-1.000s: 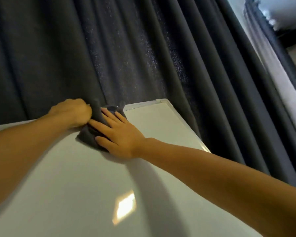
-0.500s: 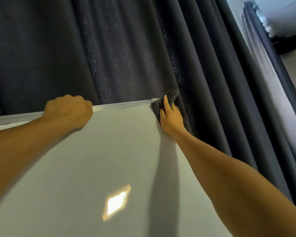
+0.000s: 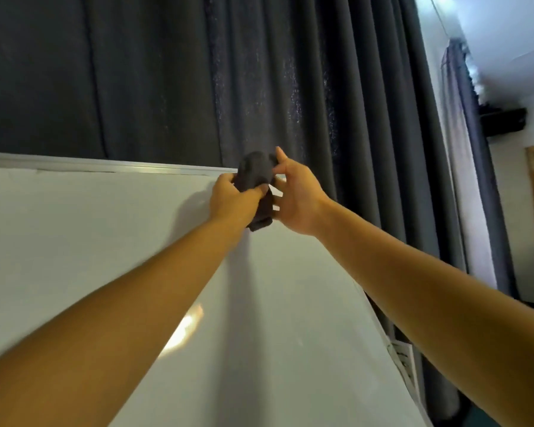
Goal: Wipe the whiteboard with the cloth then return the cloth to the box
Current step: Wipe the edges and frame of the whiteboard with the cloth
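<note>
At the far right corner of the whiteboard [image 3: 111, 241], just under its top rail, I have the dark cloth [image 3: 256, 183] bunched between both hands. My left hand [image 3: 233, 200] is closed around its lower part; my right hand [image 3: 296, 195] pinches the upper part with thumb and fingertips, the other fingers loose. The cloth is lifted off the board, so I judge I am regripping or folding it, with wiping done or nearly so. Next I need to carry it to the box, which is not in view, so I cannot say what it holds. Dark curtains [image 3: 167, 87] hang behind.
</note>
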### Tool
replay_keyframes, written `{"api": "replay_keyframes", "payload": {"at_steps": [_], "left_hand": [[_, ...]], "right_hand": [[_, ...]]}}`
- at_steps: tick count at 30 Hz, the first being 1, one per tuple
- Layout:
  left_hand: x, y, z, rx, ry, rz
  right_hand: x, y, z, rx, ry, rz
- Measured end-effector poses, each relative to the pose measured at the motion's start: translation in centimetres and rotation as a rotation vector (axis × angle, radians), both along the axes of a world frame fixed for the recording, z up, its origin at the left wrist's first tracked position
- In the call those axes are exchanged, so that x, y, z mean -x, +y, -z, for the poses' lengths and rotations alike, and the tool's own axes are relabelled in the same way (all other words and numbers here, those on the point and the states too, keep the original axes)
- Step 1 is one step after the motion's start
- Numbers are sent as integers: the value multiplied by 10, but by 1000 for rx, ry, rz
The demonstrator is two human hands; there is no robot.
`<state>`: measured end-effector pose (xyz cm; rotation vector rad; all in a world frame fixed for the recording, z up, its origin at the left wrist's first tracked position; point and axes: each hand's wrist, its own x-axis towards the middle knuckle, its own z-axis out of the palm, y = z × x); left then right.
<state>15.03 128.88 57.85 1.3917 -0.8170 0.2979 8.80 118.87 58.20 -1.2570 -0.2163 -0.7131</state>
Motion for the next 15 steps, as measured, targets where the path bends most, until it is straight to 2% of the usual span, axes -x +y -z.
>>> {"api": "replay_keyframes", "payload": {"at_steps": [4, 9, 12, 15], "left_hand": [[18, 33, 8, -97, 214, 515], [43, 19, 62, -83, 406, 876], [61, -1, 100, -81, 469, 854], [89, -31, 129, -45, 469, 710]], "right_hand": [[56, -7, 15, 100, 192, 130], [119, -20, 74, 130, 391, 249], [153, -31, 110, 38, 385, 215], [188, -45, 138, -76, 403, 240]]}}
